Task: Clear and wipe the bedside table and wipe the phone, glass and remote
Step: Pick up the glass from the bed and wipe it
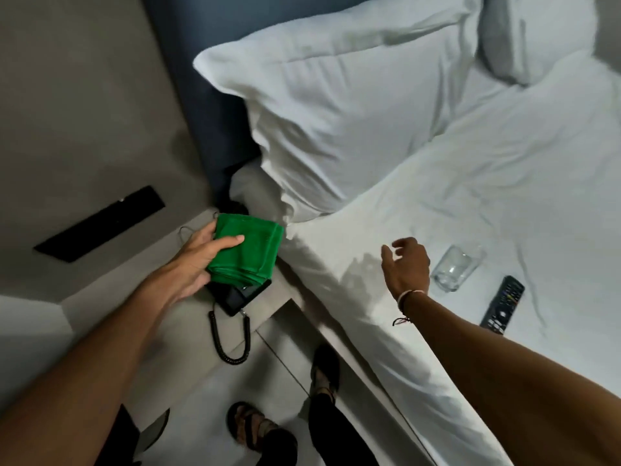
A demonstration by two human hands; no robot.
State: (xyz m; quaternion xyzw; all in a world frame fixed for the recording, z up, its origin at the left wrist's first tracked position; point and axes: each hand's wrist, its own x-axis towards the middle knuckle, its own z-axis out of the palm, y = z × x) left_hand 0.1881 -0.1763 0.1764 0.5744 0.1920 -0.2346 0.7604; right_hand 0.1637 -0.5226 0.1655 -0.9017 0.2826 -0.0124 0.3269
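- Head view: left hand clamped on a folded green cloth, held over the black corded phone at the grey bedside table's bed-side edge.
- Right hand, fingers spread and empty, hovers above the white bed.
- Clear drinking glass lies just beside that hand; black remote sits beyond it.

Dim, soft, wide-angle edge distortion

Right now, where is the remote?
The remote lies on the bed sheet at the right of the head view, just right of the glass, beyond the empty right hand.
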